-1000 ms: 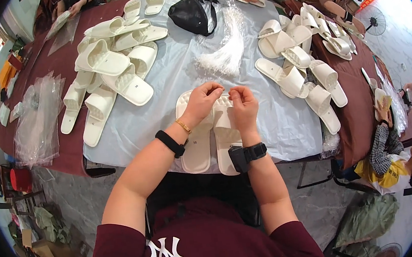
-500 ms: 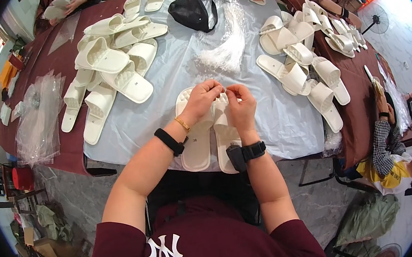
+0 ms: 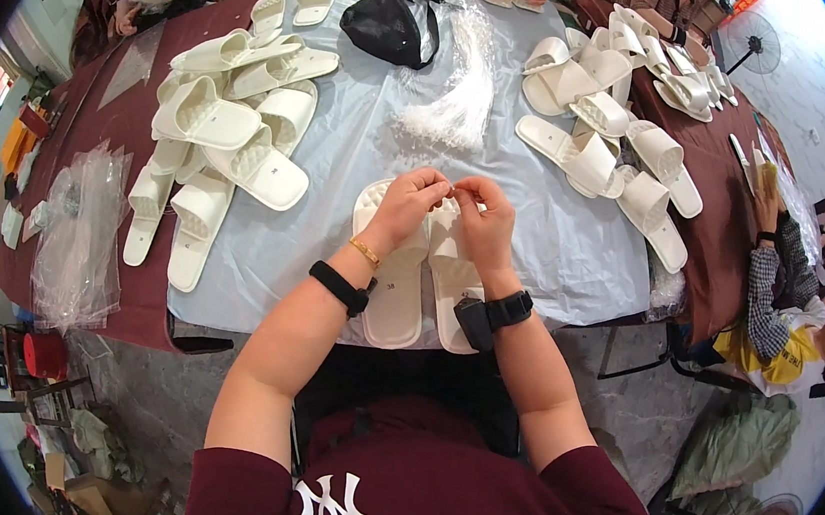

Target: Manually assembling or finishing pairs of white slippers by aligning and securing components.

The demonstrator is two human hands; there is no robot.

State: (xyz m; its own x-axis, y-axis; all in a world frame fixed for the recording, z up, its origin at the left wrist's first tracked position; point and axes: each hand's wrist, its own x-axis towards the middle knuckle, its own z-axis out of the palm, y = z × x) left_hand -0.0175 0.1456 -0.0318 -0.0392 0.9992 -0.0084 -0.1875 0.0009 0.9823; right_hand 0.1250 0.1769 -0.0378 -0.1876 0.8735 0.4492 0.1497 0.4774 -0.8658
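A pair of cream slide slippers lies at the near edge of the table, the left slipper beside the right slipper. Over their toe ends are my left hand and my right hand, fingertips close together. Both hands are closed in a pinch. Something tiny and pale shows between the fingertips, too small to name. The hands and wrists cover part of the slippers. Beyond them lies a bundle of thin clear plastic strands.
Cream slippers are heaped at left and right. A black pouch sits at the back. Clear plastic bags lie on the maroon cloth. Co-workers sit around the far and right sides.
My hands stay over the slippers, with the fingertips shifted slightly. At the right, a co-worker's hand has moved up the table; the far co-workers' hands have also shifted.
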